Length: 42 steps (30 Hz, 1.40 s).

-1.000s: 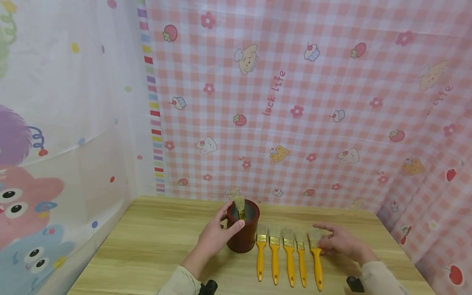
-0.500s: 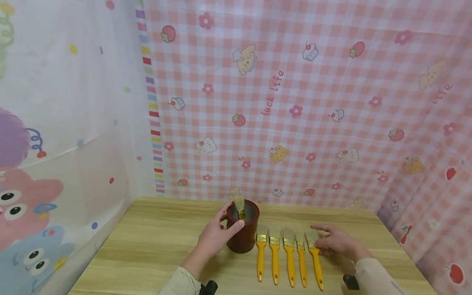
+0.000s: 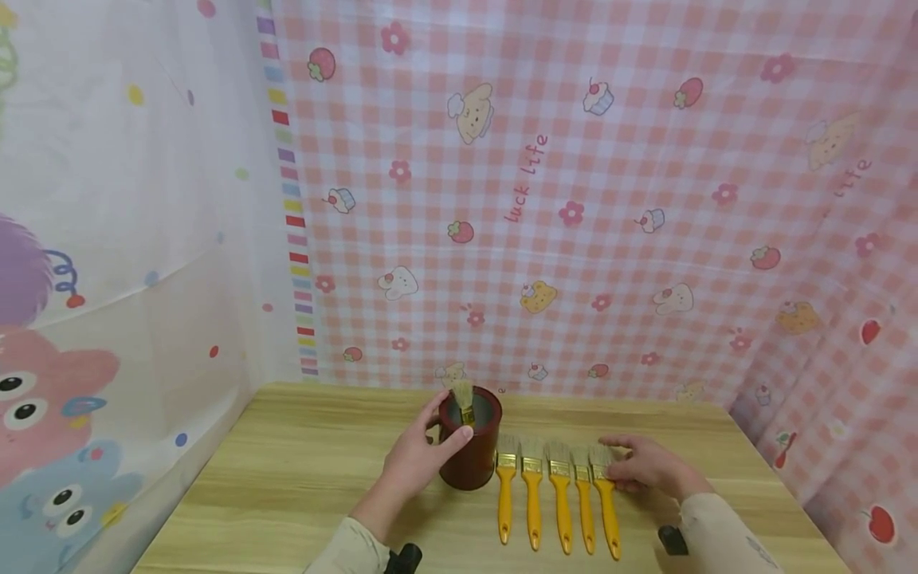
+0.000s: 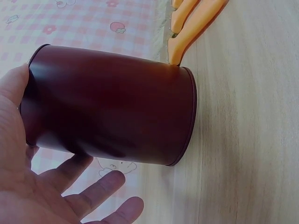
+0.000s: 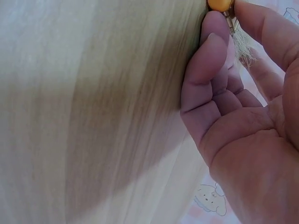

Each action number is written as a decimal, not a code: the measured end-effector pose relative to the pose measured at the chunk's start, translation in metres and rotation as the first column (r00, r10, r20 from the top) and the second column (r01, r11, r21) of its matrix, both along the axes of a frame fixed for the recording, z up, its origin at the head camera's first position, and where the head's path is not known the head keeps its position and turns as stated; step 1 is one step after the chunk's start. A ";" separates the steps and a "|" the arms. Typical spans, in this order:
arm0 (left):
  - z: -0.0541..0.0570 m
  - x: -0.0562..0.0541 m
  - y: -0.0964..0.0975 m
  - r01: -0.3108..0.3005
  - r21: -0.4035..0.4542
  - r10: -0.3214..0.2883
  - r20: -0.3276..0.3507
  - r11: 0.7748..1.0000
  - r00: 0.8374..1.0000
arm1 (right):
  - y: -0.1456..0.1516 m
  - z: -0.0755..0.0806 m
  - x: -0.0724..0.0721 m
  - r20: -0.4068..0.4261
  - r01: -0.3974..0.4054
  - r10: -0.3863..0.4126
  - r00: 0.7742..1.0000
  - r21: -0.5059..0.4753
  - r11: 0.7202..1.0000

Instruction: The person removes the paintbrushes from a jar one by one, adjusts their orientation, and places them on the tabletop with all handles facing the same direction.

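A dark red cylindrical pot stands upright on the wooden table, with one paintbrush inside, bristles up. My left hand grips the pot near its rim; in the left wrist view the thumb and nearer fingers touch its wall, while the other fingers reach out loosely. To the right, several yellow-handled paintbrushes lie in a row, bristles away from me. My right hand pinches the rightmost paintbrush around its metal ferrule. The right wrist view catches only part of that brush, between thumb and fingers.
The wooden table ends at a pink checked curtain behind and to the right. A white printed curtain hangs on the left. The leftmost brush lies close beside the pot.
My right hand has slid the rightmost paintbrush left, closer to its neighbour in the row. The left hand stays on the pot. The head view has shifted slightly.
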State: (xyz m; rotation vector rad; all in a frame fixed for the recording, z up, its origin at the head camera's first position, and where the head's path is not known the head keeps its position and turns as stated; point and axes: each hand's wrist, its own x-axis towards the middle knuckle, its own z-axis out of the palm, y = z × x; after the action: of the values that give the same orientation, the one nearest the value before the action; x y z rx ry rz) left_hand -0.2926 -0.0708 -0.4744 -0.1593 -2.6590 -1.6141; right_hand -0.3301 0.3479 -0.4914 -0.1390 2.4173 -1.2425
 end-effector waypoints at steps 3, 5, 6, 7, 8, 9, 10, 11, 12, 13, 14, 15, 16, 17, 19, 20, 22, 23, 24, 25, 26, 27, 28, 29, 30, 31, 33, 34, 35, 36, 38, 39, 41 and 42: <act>0.000 0.000 0.000 0.002 0.004 -0.002 0.003 1.000 1.000 | 0.000 0.000 0.001 0.007 0.003 -0.003 1.000 -0.005 1.000; 0.000 0.001 0.000 0.000 0.008 0.000 0.006 1.000 1.000 | 0.000 0.001 0.001 0.009 0.001 -0.001 1.000 -0.007 1.000; 0.000 0.001 0.000 0.000 0.009 0.000 0.006 1.000 1.000 | 0.001 0.001 0.001 0.012 -0.001 0.001 1.000 -0.010 1.000; 0.000 0.000 0.000 -0.001 0.010 0.001 0.005 1.000 1.000 | 0.001 0.001 0.001 0.016 0.001 -0.001 1.000 -0.013 1.000; 0.000 0.000 0.000 -0.003 0.011 0.003 0.005 1.000 1.000 | 0.001 0.000 0.000 0.018 0.002 -0.002 1.000 -0.014 1.000; 0.000 0.000 0.000 -0.004 0.010 0.004 0.003 1.000 1.000 | 0.001 0.000 0.000 0.021 0.003 -0.003 1.000 -0.016 1.000; 0.000 0.000 0.000 -0.005 0.009 0.005 0.002 1.000 1.000 | 0.001 0.000 0.000 0.022 0.003 -0.003 1.000 -0.018 1.000; 0.000 0.000 0.000 -0.005 0.008 0.005 0.002 1.000 1.000 | 0.001 -0.001 -0.001 0.022 0.006 -0.006 1.000 -0.018 1.000; 0.000 0.000 0.000 -0.005 0.008 0.005 0.001 1.000 1.000 | 0.001 -0.001 -0.001 0.023 0.012 -0.012 1.000 -0.017 1.000; 0.000 0.000 0.000 -0.004 0.009 0.004 0.002 1.000 1.000 | 0.001 -0.002 -0.001 0.024 0.019 -0.018 1.000 -0.014 1.000; -0.001 0.000 0.000 -0.004 0.010 0.004 0.003 1.000 1.000 | 0.002 -0.003 -0.001 0.021 0.022 -0.022 1.000 -0.012 1.000; -0.001 0.000 0.000 -0.004 0.010 0.004 0.003 1.000 1.000 | 0.002 -0.003 -0.001 0.020 0.027 -0.026 0.999 -0.009 1.000; -0.001 -0.001 0.000 -0.003 0.012 0.003 0.003 1.000 1.000 | 0.002 -0.004 -0.001 0.019 0.030 -0.030 0.999 -0.007 1.000; -0.001 -0.001 0.000 -0.003 0.013 0.003 0.003 1.000 1.000 | 0.002 -0.004 -0.001 0.017 0.034 -0.034 0.999 -0.005 0.999; -0.002 -0.001 0.000 -0.003 0.013 0.003 0.002 1.000 1.000 | 0.002 -0.004 -0.001 0.018 0.037 -0.037 0.999 -0.006 0.999; -0.002 -0.001 0.000 -0.003 0.013 0.003 0.001 1.000 1.000 | 0.002 -0.004 -0.001 0.017 0.038 -0.037 0.999 -0.006 0.999; -0.002 -0.001 0.000 -0.001 0.014 0.001 -0.001 1.000 1.000 | 0.001 -0.004 -0.001 0.018 0.039 -0.039 0.999 -0.007 0.999; -0.002 -0.002 0.000 -0.002 0.011 0.002 -0.001 1.000 1.000 | 0.001 -0.004 -0.001 0.018 0.040 -0.040 0.999 -0.005 0.999; -0.002 -0.002 0.000 -0.001 0.011 0.001 0.000 1.000 1.000 | 0.001 -0.004 0.000 0.018 0.042 -0.042 0.999 -0.004 0.999; -0.002 -0.001 0.000 0.000 0.011 0.000 0.000 1.000 1.000 | 0.001 -0.004 0.000 0.019 0.044 -0.044 0.999 -0.002 0.999; -0.001 -0.001 0.000 0.000 0.012 0.000 0.001 1.000 1.000 | 0.001 -0.004 0.000 0.017 0.045 -0.045 0.999 0.000 0.999; 0.000 -0.001 0.000 0.000 0.011 0.000 0.001 1.000 1.000 | 0.002 -0.004 0.000 0.014 0.045 -0.045 0.999 0.001 0.999; 0.000 -0.001 0.000 -0.001 0.010 0.001 0.001 1.000 1.000 | 0.002 -0.005 0.000 0.011 0.044 -0.044 0.999 0.002 0.999; 0.000 -0.001 0.000 -0.001 0.008 0.001 0.001 1.000 1.000 | 0.002 -0.005 0.000 0.009 0.043 -0.043 0.999 0.000 0.999; 0.001 0.000 0.000 -0.001 0.008 0.001 0.001 1.000 1.000 | 0.003 -0.006 0.000 0.008 0.042 -0.042 0.999 -0.002 0.999; 0.001 0.000 0.000 -0.001 0.009 0.001 0.002 1.000 1.000 | 0.003 -0.006 0.000 0.008 0.040 -0.040 0.999 -0.006 0.999; 0.001 0.000 0.000 -0.001 0.007 0.001 0.001 1.000 1.000 | 0.005 -0.006 -0.001 0.005 0.030 -0.030 1.000 -0.013 0.999; 0.001 0.000 0.000 0.001 0.008 -0.001 0.000 1.000 1.000 | 0.005 -0.006 -0.001 0.005 0.025 -0.025 1.000 -0.015 1.000; 0.001 0.000 -0.001 0.004 0.008 -0.004 -0.002 1.000 1.000 | 0.005 -0.005 -0.001 0.005 0.022 -0.022 1.000 -0.015 1.000; 0.001 0.000 -0.001 0.005 0.007 -0.005 -0.002 1.000 1.000 | 0.006 -0.005 -0.001 0.006 0.019 -0.018 1.000 -0.013 1.000; 0.001 0.000 -0.001 0.006 0.006 -0.006 -0.003 1.000 1.000 | 0.006 -0.004 -0.001 0.006 0.007 -0.007 1.000 -0.008 1.000; 0.001 0.000 -0.001 0.006 0.006 -0.006 -0.001 1.000 1.000 | 0.006 -0.004 -0.001 0.008 0.002 -0.002 1.000 -0.005 1.000; 0.001 0.000 0.000 0.005 0.006 -0.005 -0.002 1.000 1.000 | 0.007 -0.003 -0.001 0.012 -0.008 0.008 1.000 0.005 1.000; 0.001 0.000 0.000 0.004 0.009 -0.004 -0.001 1.000 1.000 | 0.007 -0.003 -0.001 0.015 -0.014 0.014 1.000 0.006 1.000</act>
State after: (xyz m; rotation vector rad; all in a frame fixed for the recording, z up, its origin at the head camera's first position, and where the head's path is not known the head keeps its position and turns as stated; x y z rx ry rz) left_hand -0.2924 -0.0703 -0.4739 -0.1658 -2.6521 -1.6260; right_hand -0.3313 0.3551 -0.4948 -0.1442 2.4027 -1.2259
